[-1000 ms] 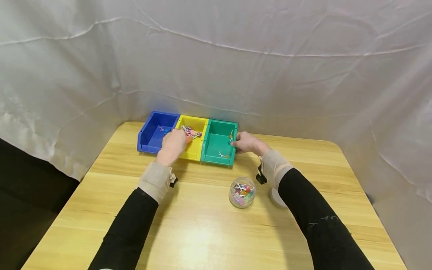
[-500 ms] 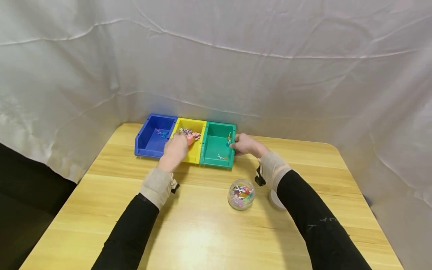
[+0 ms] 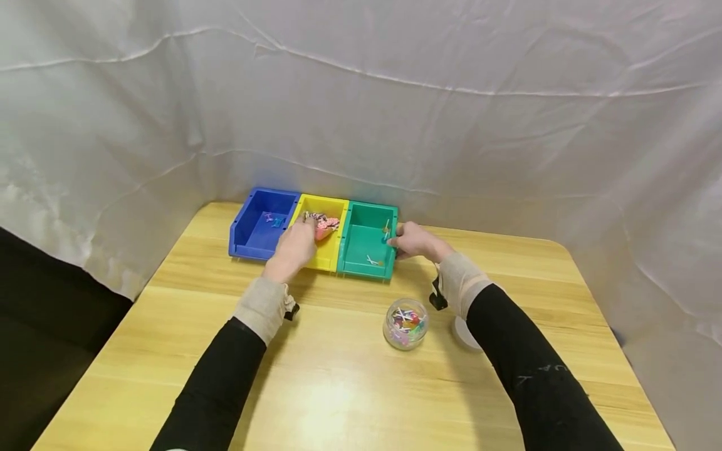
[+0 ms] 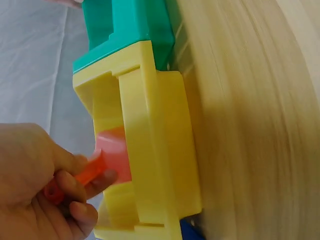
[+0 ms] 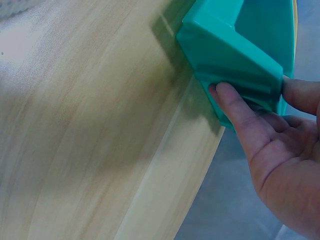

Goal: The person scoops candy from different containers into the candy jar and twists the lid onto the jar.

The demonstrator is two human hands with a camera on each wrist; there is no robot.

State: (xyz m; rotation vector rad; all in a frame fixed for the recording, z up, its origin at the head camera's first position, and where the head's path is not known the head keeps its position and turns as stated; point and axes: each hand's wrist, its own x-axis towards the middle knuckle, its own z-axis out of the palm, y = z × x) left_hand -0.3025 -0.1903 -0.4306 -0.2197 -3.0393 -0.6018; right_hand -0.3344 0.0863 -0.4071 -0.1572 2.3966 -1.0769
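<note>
Just left of centre in head view, left hand (image 3: 295, 244) pinches red scoop (image 4: 114, 150) in yellow bin (image 3: 326, 258), candies (image 3: 329, 223) there too; right hand (image 3: 416, 241) grips green bin (image 3: 361, 244) wall. Risk: loose pinch, scoop tips, spill on bench (image 3: 338, 401)

I count three bins (image 3: 324, 258), one scoop (image 4: 114, 155), one jar (image 3: 389, 324)
One table (image 3: 333, 382) and one white disc (image 3: 464, 332) too; the jar's small pieces (image 3: 407, 321) overlap beyond my counting.

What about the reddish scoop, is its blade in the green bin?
No, the left wrist view shows the left grip holding the reddish scoop with its blade in the yellow bin.
</note>
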